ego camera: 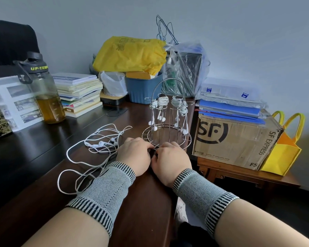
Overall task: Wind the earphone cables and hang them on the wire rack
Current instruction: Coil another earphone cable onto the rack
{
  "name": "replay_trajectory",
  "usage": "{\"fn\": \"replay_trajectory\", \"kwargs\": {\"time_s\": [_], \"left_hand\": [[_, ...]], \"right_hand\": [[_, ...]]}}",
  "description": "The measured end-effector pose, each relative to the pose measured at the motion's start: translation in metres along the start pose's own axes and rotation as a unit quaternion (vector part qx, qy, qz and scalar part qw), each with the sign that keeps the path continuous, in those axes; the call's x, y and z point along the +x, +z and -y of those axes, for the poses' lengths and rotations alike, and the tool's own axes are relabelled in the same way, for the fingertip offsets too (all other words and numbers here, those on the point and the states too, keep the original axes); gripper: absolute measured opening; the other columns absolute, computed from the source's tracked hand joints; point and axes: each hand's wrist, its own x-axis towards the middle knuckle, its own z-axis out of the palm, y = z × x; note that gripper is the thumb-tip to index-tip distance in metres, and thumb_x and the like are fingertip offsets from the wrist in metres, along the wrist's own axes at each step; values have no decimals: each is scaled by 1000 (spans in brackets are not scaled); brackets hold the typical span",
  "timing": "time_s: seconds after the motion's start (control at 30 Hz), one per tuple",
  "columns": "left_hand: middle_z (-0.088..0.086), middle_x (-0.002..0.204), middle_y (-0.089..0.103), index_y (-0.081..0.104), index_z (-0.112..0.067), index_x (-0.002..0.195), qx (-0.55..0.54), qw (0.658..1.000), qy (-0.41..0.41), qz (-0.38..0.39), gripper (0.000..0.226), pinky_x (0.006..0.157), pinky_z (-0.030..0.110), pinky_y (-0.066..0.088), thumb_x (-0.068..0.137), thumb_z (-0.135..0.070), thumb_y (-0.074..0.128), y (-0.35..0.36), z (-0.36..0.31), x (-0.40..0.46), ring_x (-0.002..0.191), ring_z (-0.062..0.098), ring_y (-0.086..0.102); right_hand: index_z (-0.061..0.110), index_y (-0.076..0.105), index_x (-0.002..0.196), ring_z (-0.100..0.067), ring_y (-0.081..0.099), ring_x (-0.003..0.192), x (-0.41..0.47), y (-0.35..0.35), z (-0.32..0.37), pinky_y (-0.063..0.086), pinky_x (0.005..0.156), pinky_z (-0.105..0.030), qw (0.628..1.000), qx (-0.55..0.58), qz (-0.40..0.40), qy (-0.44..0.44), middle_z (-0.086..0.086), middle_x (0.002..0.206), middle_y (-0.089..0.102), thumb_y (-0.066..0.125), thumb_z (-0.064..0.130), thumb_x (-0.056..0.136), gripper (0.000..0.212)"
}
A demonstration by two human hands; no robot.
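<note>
Earphone cables [96,145] lie loose and tangled on the dark worktop [43,139], just left of the left hand [135,155], with long white loops trailing back beside the left wrist; how many sets are in the tangle cannot be told. Four wound white bundles [162,101] hang on the wire rack [168,118], their earbuds dangling. One rack stands just beyond both hands. The left hand and right hand [171,159] sit knuckle to knuckle at the front of the rack's base ring, fingers curled downward; what they grip, if anything, cannot be told. Each wrist wears one grey knitted band [111,186]. Further out stand one bottle [43,93], one stack of books [78,93] and one cardboard box [235,139].
</note>
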Motion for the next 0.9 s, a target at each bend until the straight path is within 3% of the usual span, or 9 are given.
{"fn": "replay_trajectory", "kwargs": {"time_s": [0.23, 0.37, 0.43, 0.53, 0.63, 0.77, 0.9], "left_hand": [[-9, 133, 56, 61, -29, 128, -44, 997, -5, -63, 44, 105, 30, 35, 93, -8, 44, -3, -3, 1, 123, 19, 43], [-3, 122, 65, 70, -26, 115, -139, 977, -83, -136, 37, 96, 27, 42, 93, -6, 47, -25, 12, 4, 112, 19, 58], [-3, 118, 69, 72, -24, 112, -164, 968, -121, -145, 33, 95, 26, 45, 94, -7, 49, -43, 27, 4, 107, 18, 62], [-2, 115, 71, 74, -20, 110, -134, 972, -153, -121, 26, 96, 28, 47, 95, -11, 54, -65, 52, -1, 105, 17, 63], [1, 111, 72, 75, -20, 105, -80, 979, -179, -63, 20, 94, 29, 47, 93, -16, 59, -73, 70, -9, 102, 19, 63], [-4, 88, 74, 77, -25, 83, -29, 985, -168, 7, 13, 84, 33, 54, 84, -35, 69, -62, 80, -22, 86, 15, 66], [-17, 76, 68, 67, -32, 67, -20, 989, -144, 30, 14, 84, 32, 54, 77, -39, 74, -55, 83, -26, 82, 9, 65]], "right_hand": [[13, 65, 107, -25, 44, 113, 4, 6, -6, 39, 101, -35, 1000, -17, 18, 10, -3, 114, 57, 37, 35, 95, 37], [15, 65, 104, -26, 45, 111, 4, 9, -7, 42, 96, -37, 1000, -15, -8, 8, -2, 112, 57, 37, 37, 93, 37], [15, 68, 90, -30, 50, 98, 4, 9, -4, 49, 84, -42, 999, -22, -34, -5, -4, 102, 61, 37, 34, 87, 37], [12, 65, 68, -31, 54, 73, 12, 14, 2, 54, 60, -41, 994, 8, -87, -64, -6, 81, 61, 38, 24, 76, 31], [10, 71, 89, -33, 61, 82, 25, 13, 23, 54, 71, -40, 989, 93, -56, -100, -9, 95, 61, 49, 8, 83, 23], [19, 62, 117, -26, 58, 104, 38, 25, 44, 48, 88, -33, 989, 126, -4, -73, -4, 113, 58, 49, 18, 88, 32], [17, 67, 105, -27, 60, 99, 39, 28, 43, 46, 81, -30, 990, 126, -3, -63, -5, 107, 60, 48, 19, 90, 24]]}}
